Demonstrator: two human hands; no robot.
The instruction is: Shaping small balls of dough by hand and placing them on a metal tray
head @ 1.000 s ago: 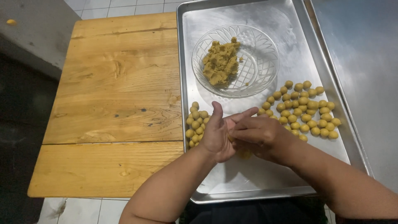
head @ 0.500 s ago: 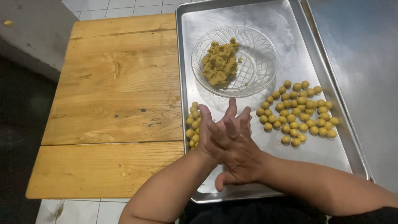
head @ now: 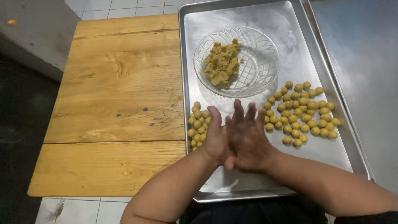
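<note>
Low in the middle of the frame we press our left hand (head: 215, 135) and right hand (head: 248, 139) together palm to palm, fingers stretched out and blurred. Whatever sits between the palms is hidden, so we cannot tell if a piece of dough is there, though we judge this to be the rolling step. Both hands hover above the bare front part of the metal tray (head: 248, 188).

Just left of our left hand lies a small cluster of dough balls (head: 198, 124); to the right of the hands, a larger heap of balls (head: 302, 112) spreads over the tray. Farther up, in the upper middle of the frame, a clear glass bowl (head: 261, 62) holds a lump of yellow dough (head: 222, 64).

The tray rests on the wooden surface (head: 116, 95), filling the frame's left side.
</note>
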